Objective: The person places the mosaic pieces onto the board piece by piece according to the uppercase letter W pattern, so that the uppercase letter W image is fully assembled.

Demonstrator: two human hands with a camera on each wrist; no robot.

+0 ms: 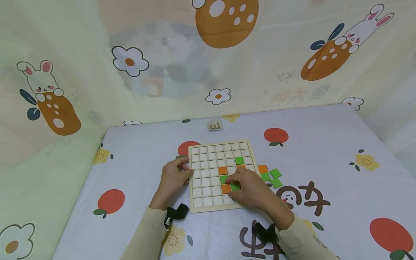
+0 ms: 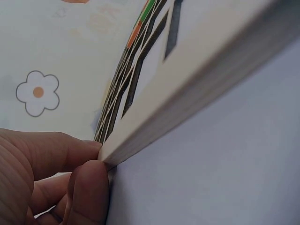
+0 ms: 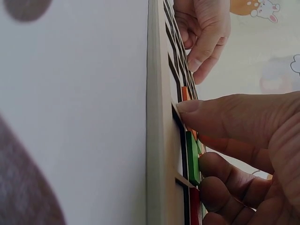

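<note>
I'm running this one from afar, and the wooden board is lying flat on the printed tablecloth. My left hand is gripping the board's left edge between thumb and curled forefinger. My right hand is leaning over the board's right half, fingers bent down at the tiles; can't tell if they're actually pinching one, since the hand is blocking the view.

As for the slots, those on the board's left side are showing white. Right of the board's middle, a green tile is filling one farther back, then an orange tile, a second green and a second orange are running in a line toward the near edge. Another green is peeking out under my right fingers.

Four loose tiles are lying by the board's right edge, and a little card is sitting beyond its far edge.
</note>
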